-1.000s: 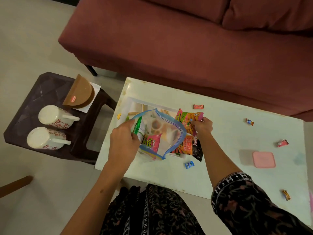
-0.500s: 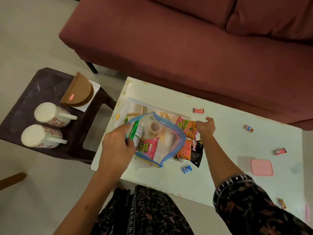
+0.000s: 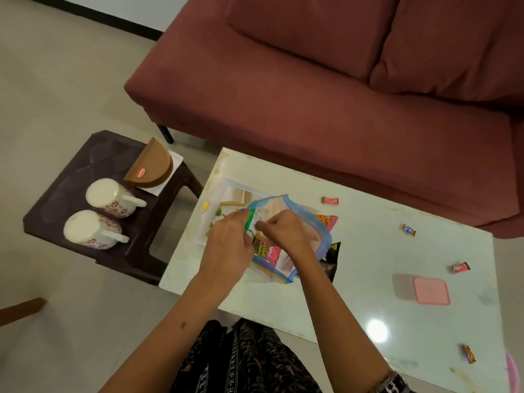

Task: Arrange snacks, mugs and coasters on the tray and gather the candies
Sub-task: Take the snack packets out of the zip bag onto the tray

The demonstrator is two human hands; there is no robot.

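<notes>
My left hand grips the rim of a clear zip bag with a blue edge, held over the pale tray on the white table. My right hand reaches into the bag's mouth, fingers pinched on a green-edged snack packet. A pink snack packet shows through the bag. Orange and black snack packets lie on the tray to the right. Wrapped candies are scattered on the table.
Two white floral mugs lie on a dark stool at left, beside brown coasters in a half-round stack. A pink lidded box sits on the table's right. A maroon sofa stands behind.
My right hand left the orange packet on the tray and moved left into the bag's mouth, closing on the green-edged packet. The left hand still holds the bag.
</notes>
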